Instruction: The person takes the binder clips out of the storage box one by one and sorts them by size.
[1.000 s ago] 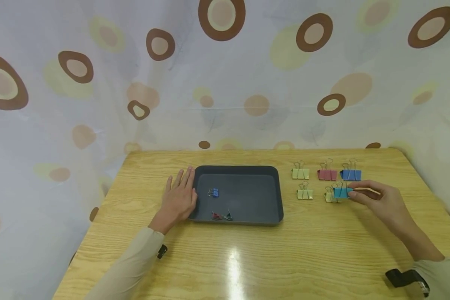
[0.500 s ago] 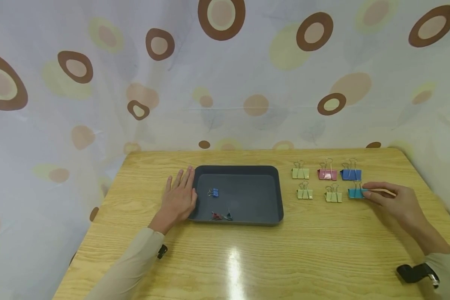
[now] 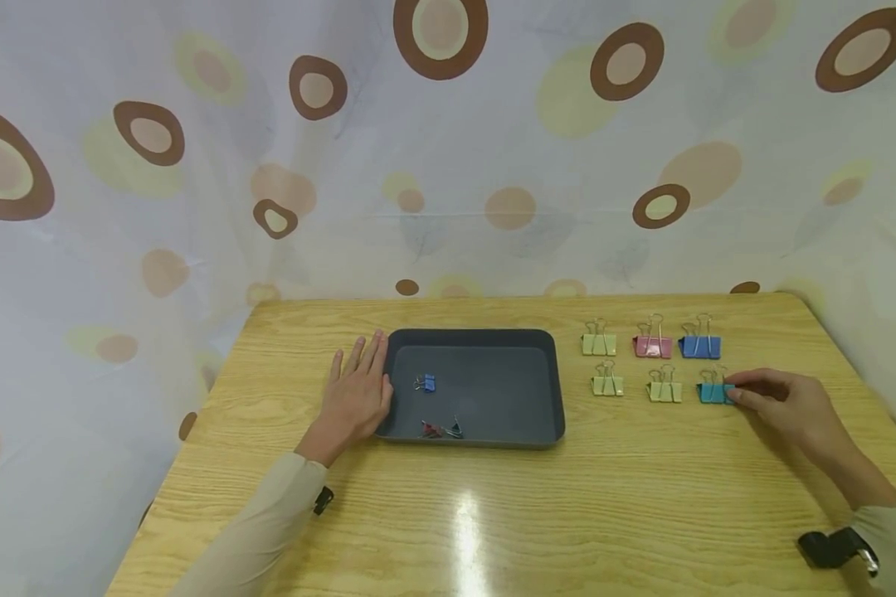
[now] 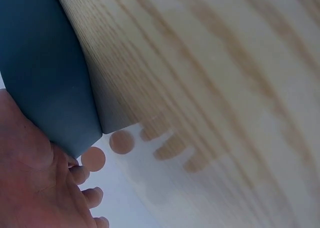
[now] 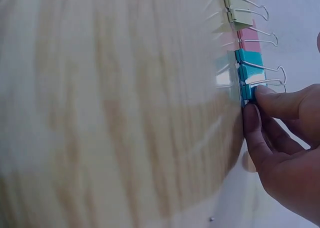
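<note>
In the head view my left hand (image 3: 353, 400) lies flat with straight fingers against the left edge of a dark tray (image 3: 478, 442); the left wrist view shows the palm (image 4: 35, 173) beside the tray wall (image 4: 50, 68). My right hand (image 3: 791, 410) pinches the right end of a turquoise binder clip (image 3: 713, 393), which stands on the table at the right end of the front row. From the right wrist, thumb and fingers of the hand (image 5: 290, 138) are at the end of the turquoise clip (image 5: 250, 70), its wire handles up.
A pale yellow clip (image 3: 599, 345), a pink clip (image 3: 653, 347) and a blue clip (image 3: 700, 347) form the back row. Two pale yellow clips (image 3: 607, 386) (image 3: 664, 392) stand in front. Inside the tray lie a small blue clip (image 3: 429, 383), a red clip (image 3: 431, 429) and a dark clip (image 3: 456, 429).
My right hand has moved the turquoise clip rightward, from in front of a pale yellow clip to the row's right end, then slightly nearer. The left hand has stayed at the tray.
</note>
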The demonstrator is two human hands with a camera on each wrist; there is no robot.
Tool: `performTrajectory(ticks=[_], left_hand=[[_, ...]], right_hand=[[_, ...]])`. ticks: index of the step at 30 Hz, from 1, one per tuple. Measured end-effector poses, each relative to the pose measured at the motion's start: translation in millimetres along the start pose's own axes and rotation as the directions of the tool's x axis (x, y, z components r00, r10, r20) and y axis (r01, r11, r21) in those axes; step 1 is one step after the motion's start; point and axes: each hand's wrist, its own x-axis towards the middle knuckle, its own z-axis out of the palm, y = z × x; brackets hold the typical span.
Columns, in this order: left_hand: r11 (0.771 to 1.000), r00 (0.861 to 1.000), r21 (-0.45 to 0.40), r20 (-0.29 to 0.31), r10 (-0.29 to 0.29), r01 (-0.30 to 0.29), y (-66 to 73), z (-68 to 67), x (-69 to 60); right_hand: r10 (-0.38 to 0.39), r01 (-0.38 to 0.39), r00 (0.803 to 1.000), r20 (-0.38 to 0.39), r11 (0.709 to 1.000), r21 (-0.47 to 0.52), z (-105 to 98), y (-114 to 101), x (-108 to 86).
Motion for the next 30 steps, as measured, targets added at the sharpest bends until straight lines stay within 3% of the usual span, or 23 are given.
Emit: performTrajectory(ticks=[7,14,21,30], left_hand=[[1.000,1.000,-0.001,0.003,0.000,0.000,-0.3,0.8,-1.6],[1.000,1.000,0.007,0.010,-0.004,0.004,0.3,0.6,-2.3],[1.000,1.000,0.007,0.001,0.001,-0.001,-0.7,0.3,-2.3],[1.000,1.000,0.002,0.005,-0.001,0.001,0.0,0.2,-0.4]], right_hand=[[0.001,-0.001,1.000,0.003,0.999,-0.053,1.5,-0.7,0.2],[0.021,-0.020,0.999,-0.049,1.000,0.018,-4.8,-7.4,-5.4],[0.003,0.010,0.992,-0.128,0.995,0.103,-3.3,-36.7,-6.8],[-0.096,0.101,0.994,-0.055,0.992,0.080,27.5,-77.8,-7.1]])
